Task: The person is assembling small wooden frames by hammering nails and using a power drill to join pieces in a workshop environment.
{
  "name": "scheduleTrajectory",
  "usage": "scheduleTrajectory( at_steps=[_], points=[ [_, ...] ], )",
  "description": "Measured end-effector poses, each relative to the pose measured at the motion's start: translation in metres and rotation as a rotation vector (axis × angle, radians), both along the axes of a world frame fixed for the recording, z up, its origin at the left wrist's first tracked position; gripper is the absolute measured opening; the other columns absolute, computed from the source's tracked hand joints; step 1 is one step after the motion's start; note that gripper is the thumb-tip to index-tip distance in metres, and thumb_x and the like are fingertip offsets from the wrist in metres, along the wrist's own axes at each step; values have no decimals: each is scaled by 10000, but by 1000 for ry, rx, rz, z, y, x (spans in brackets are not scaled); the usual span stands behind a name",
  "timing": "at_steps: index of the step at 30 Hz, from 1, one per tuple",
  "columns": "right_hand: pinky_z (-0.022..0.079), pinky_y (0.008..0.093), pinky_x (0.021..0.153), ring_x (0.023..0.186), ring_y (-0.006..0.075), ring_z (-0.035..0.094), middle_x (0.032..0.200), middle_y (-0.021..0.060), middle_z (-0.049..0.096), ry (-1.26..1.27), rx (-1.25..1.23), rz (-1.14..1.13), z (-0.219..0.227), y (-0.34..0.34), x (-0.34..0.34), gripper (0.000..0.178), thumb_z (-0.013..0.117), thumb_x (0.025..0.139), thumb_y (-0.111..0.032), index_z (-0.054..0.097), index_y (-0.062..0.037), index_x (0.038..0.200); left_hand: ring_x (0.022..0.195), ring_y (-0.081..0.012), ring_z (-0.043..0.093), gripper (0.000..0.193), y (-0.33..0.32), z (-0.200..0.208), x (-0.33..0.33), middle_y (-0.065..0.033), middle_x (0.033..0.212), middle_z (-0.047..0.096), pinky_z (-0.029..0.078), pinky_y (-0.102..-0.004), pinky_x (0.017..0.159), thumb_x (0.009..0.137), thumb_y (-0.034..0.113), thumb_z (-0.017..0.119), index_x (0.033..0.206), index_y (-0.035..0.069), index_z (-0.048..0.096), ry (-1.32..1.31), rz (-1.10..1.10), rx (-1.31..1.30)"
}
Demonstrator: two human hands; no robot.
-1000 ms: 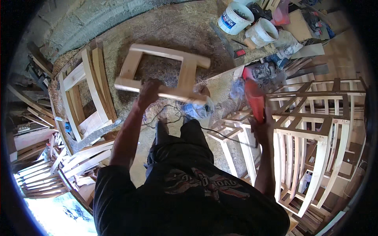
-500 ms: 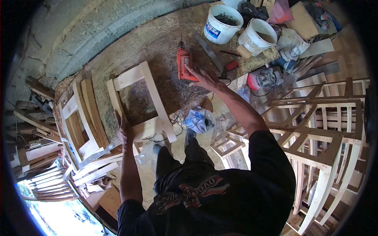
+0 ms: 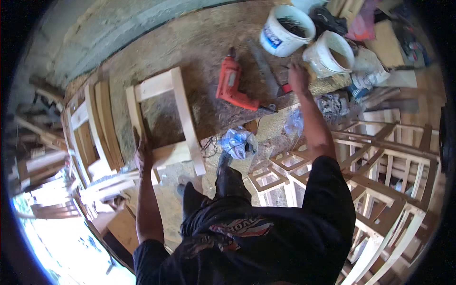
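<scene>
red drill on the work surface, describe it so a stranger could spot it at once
Along the grey wall runs a work surface. On it, the drill lies between a pale wooden frame on the left and two white buckets on the right. Unlike them, it is red and pistol-shaped, with a dark chuck.

Rough grey wall (image 3: 109, 31) across the upper left, dusty brown work surface (image 3: 190, 50) below, bare wooden furniture frames (image 3: 380, 191) crowding the right, daylight (image 3: 66, 247) glaring in at lower left
</scene>
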State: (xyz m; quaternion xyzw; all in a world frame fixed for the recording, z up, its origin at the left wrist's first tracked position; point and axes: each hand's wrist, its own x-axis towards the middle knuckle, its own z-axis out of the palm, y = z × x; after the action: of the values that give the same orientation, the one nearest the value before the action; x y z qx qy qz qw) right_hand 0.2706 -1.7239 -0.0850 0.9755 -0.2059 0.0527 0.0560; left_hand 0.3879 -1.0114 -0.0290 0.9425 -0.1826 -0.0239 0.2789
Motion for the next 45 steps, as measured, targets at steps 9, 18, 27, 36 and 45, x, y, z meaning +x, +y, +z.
scheduleTrajectory(
  at_steps=[9,18,27,36,45],
  points=[
    [575,566,906,1089,465,699,1516,280,499,67,59,-284,15,-41,-41,738,805,850,-349,516,-169,1504,1497,-437,405,505,44,0,-30,-243,1642,393,392,-458,1199,986,49,589,1489,88,567,-68,40,-85],
    [554,529,948,1177,367,695,1293,217,706,-347,318,-271,100,56,-7,602,727,960,-404,587,-26,1408,1210,-411,662,342,65,69,-22,-199,1342,678,529,-454,1045,969,83,668,1309,67,692,-186,196,-251],
    [574,449,875,1052,389,715,1149,177,718,-243,852,583,117,453,31,404,804,874,-122,698,-102,1263,1010,-298,761,249,23,80,61,-147,1153,768,616,-398,848,974,169,724,1203,76,758,142,-443,-242],
    [532,462,991,1135,397,665,1175,196,720,171,864,599,91,556,58,474,825,843,-166,703,-100,1296,994,-309,712,296,51,45,80,-146,1098,765,579,-423,900,879,166,829,1161,86,786,408,-820,-86],
    [569,466,922,1057,391,708,1140,213,733,268,906,530,81,555,63,506,806,890,-322,694,-169,1358,1061,-341,667,332,46,15,61,-155,1160,730,541,-448,960,827,188,864,1134,84,790,306,-703,-217]
  ],
)
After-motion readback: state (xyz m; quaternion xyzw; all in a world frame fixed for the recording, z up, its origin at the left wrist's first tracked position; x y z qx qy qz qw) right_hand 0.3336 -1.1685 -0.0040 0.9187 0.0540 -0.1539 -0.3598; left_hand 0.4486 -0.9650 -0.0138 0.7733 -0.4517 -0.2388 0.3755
